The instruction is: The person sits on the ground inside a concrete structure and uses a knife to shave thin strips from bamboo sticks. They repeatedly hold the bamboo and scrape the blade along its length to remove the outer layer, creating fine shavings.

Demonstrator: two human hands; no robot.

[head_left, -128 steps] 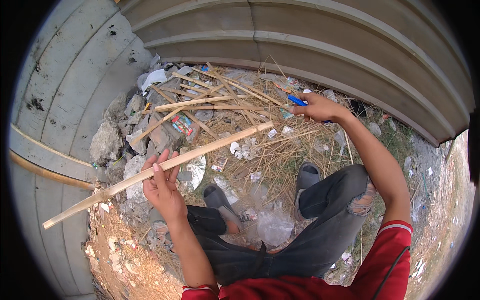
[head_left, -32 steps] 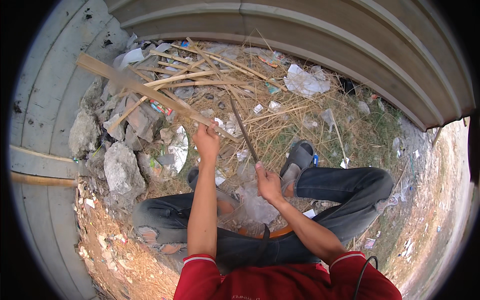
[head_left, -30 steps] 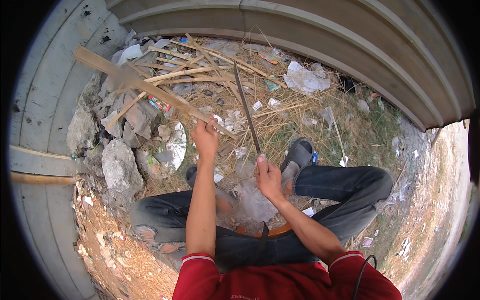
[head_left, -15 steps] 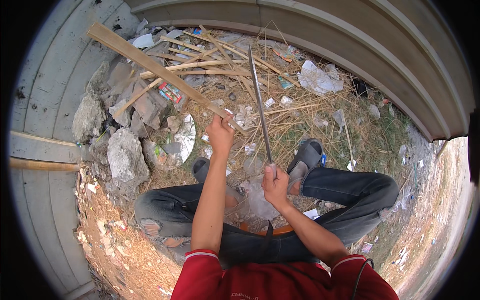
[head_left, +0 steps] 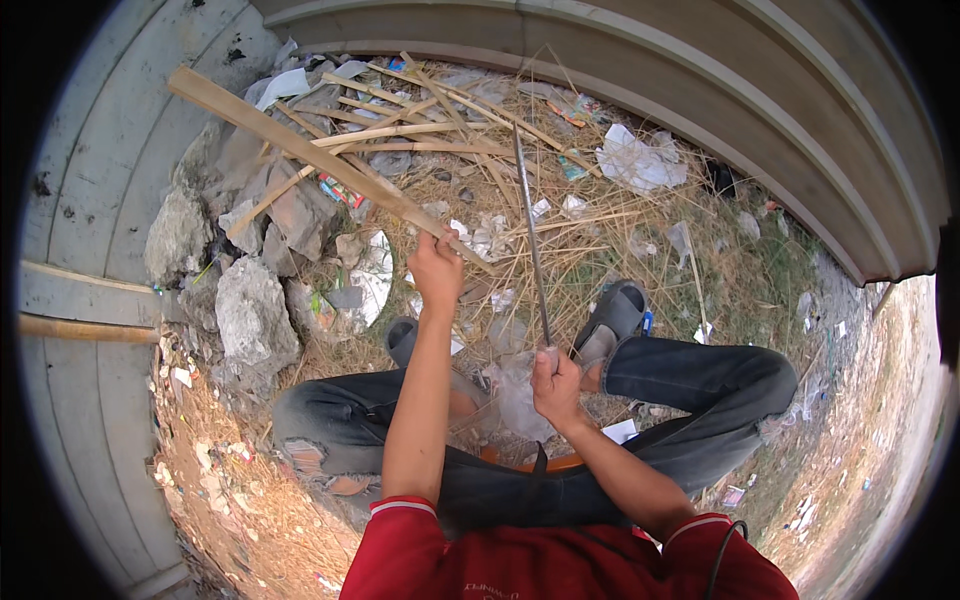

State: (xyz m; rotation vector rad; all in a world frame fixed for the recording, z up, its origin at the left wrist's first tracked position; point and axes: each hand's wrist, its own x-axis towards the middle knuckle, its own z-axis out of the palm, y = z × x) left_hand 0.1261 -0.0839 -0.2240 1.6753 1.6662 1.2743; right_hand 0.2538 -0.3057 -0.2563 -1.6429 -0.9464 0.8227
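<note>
My left hand [head_left: 436,272] is closed round the near end of a long bamboo slat [head_left: 290,140], which slants away to the upper left. In my right hand [head_left: 557,388] is the handle of a long machete [head_left: 531,220]. Its narrow blade points away from me, almost edge-on to view, just right of the slat's near end and apart from it. Beyond my left hand, several split bamboo strips [head_left: 420,128] lie crossed in a loose pile on the ground.
Grey rocks [head_left: 252,315] are heaped at the left beside a metal wall [head_left: 100,200]. A ribbed metal sheet [head_left: 640,45] closes off the far side. Dry shavings, plastic scraps and a white sheet [head_left: 640,160] litter the grass. My bent legs and sandals [head_left: 615,310] flank the work area.
The slat's far end has dropped slightly toward me. The machete has shifted a little right and nearer, its tip lower and its blade turned more edge-on. Both hands keep their grip.
</note>
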